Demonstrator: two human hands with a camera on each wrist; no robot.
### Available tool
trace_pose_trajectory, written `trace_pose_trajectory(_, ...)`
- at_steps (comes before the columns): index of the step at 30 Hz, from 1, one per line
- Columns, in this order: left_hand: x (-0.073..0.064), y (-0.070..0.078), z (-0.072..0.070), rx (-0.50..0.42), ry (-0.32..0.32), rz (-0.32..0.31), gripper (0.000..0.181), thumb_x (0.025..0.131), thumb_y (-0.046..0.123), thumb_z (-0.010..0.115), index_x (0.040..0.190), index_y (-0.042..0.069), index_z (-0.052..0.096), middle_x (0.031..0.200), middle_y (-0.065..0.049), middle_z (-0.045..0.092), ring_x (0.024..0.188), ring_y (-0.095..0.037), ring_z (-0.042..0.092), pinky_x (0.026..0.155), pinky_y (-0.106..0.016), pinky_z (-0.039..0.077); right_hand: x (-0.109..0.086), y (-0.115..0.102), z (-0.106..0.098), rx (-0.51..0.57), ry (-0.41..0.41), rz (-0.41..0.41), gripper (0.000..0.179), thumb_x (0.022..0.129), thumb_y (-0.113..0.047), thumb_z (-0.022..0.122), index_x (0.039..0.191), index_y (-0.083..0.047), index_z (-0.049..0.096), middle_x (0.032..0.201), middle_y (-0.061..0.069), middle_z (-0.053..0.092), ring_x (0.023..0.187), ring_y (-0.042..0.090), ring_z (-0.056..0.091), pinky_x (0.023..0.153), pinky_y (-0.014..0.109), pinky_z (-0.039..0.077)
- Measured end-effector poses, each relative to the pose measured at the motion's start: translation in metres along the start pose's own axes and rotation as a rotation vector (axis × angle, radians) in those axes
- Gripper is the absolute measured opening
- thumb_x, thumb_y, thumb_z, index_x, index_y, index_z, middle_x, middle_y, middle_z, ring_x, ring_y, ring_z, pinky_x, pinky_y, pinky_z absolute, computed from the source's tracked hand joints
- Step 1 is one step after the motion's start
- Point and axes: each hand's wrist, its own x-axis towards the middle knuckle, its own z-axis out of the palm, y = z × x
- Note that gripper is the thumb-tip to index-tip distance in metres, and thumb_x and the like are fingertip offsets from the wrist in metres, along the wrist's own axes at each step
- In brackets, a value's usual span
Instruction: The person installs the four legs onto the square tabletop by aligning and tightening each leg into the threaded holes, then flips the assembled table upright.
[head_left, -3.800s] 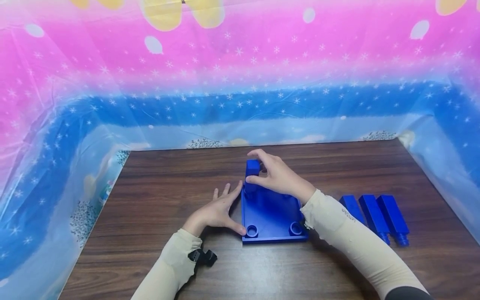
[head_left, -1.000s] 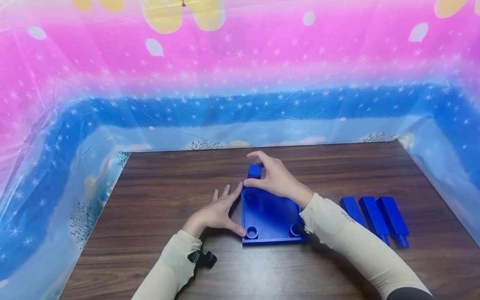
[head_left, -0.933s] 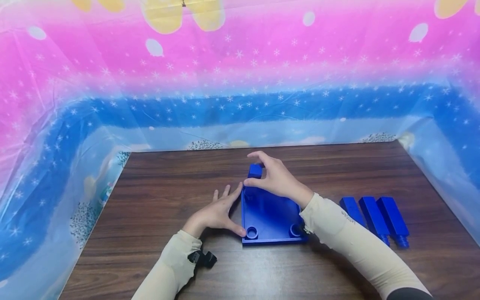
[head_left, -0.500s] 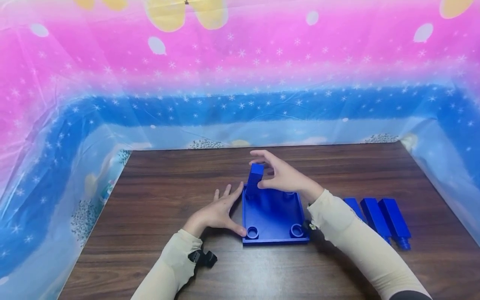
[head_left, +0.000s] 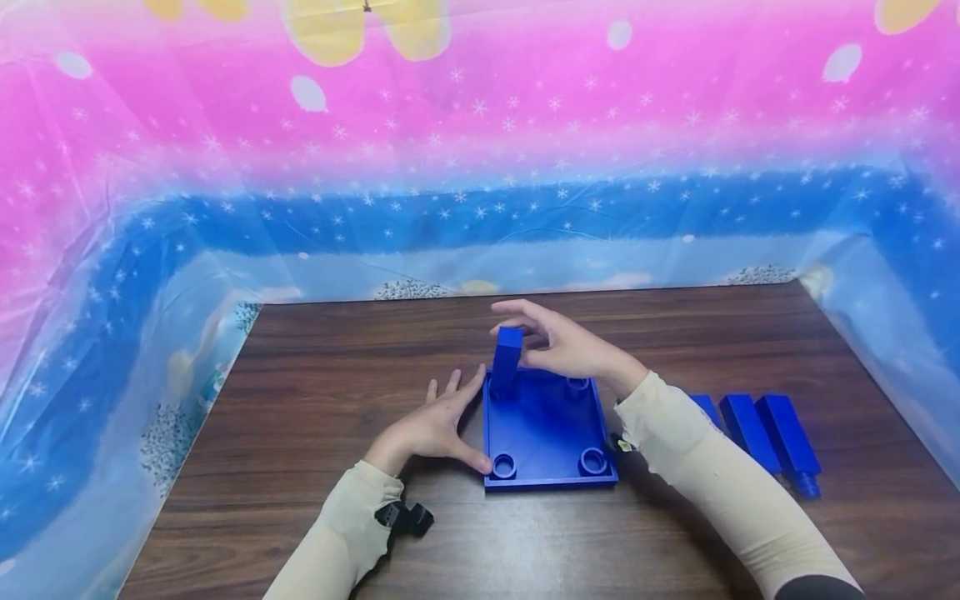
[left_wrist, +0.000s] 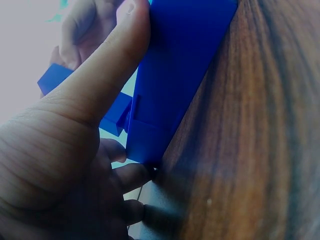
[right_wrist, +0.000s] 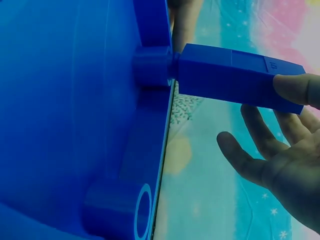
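Observation:
A blue square panel (head_left: 551,429) with a raised rim and round corner sockets lies on the table. My left hand (head_left: 427,425) spreads along its left edge, thumb at the near corner and fingertips by the far corner. At the far-left socket stands a square blue table leg (head_left: 507,358), slightly tilted. My right hand (head_left: 573,342) pinches its upper end between thumb and fingers, other fingers loosely spread. In the right wrist view, the leg (right_wrist: 225,75) meets the socket (right_wrist: 152,66), with a narrow piece of its neck showing between them.
Three more blue legs (head_left: 787,433) lie side by side at the right, partly behind the right sleeve; a threaded end (head_left: 806,483) shows on one. The other sockets include near-left (head_left: 504,465) and near-right (head_left: 592,461) ones. A patterned cloth (head_left: 480,208) rises behind the brown table (head_left: 337,350).
My right thumb has moved from across the leg's front to its right side, and the right wrist has shifted right. The leg's tilt has varied slightly. My left hand keeps its place.

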Motion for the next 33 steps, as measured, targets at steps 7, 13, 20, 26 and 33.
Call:
trace_pose_trajectory(7,0.0006,0.0008,0.0,0.002,-0.007,0.016,0.145,0.068,0.052,0.098,0.171,0.012,0.002,0.176,-0.013,0.009,0.16,-0.038,-0.012,0.124,-0.063,-0.015,0.0025,0.0014,0.0017,-0.029,-0.001,-0.011,0.073,0.095,0.011,0.062,0.162,-0.007,0.037,0.148,0.019,0.06,0.136,0.035,0.058,0.111,0.058,0.048)
trace_pose_trajectory(13,0.0008,0.001,-0.0001,0.006,-0.008,0.029,0.145,0.07,0.049,0.098,0.17,0.01,0.001,0.176,-0.013,0.009,0.16,-0.039,-0.012,0.123,-0.065,-0.015,0.0026,-0.0004,0.0021,-0.07,0.023,0.03,0.074,0.095,0.007,0.066,0.162,-0.009,0.039,0.146,0.019,0.061,0.136,0.034,0.058,0.112,0.057,0.047)
trace_pose_trajectory(20,0.0006,0.0007,-0.0003,-0.002,-0.01,0.034,0.145,0.07,0.051,0.097,0.17,0.011,0.001,0.177,-0.012,0.007,0.16,-0.039,-0.013,0.123,-0.064,-0.016,0.0023,0.0014,0.0034,-0.114,0.066,0.056,0.071,0.096,0.002,0.07,0.16,-0.009,0.041,0.149,0.02,0.057,0.136,0.036,0.057,0.11,0.056,0.049)
trace_pose_trajectory(26,0.0007,-0.0044,0.0013,-0.028,0.005,0.056,0.149,0.066,0.064,0.094,0.171,0.012,0.001,0.176,-0.014,0.009,0.16,-0.041,-0.012,0.123,-0.065,-0.016,0.0012,0.002,0.0047,-0.125,0.09,0.055,0.071,0.097,-0.001,0.073,0.16,-0.009,0.042,0.146,0.022,0.058,0.134,0.036,0.058,0.109,0.057,0.05)
trace_pose_trajectory(33,0.0018,-0.0083,0.0045,-0.032,0.021,0.048,0.154,0.06,0.078,0.088,0.171,0.016,0.001,0.176,-0.01,0.008,0.16,-0.037,-0.013,0.124,-0.063,-0.016,-0.001,0.0032,0.0087,-0.185,0.141,0.053,0.072,0.095,-0.008,0.079,0.158,-0.012,0.046,0.141,0.02,0.061,0.128,0.035,0.062,0.106,0.055,0.052)
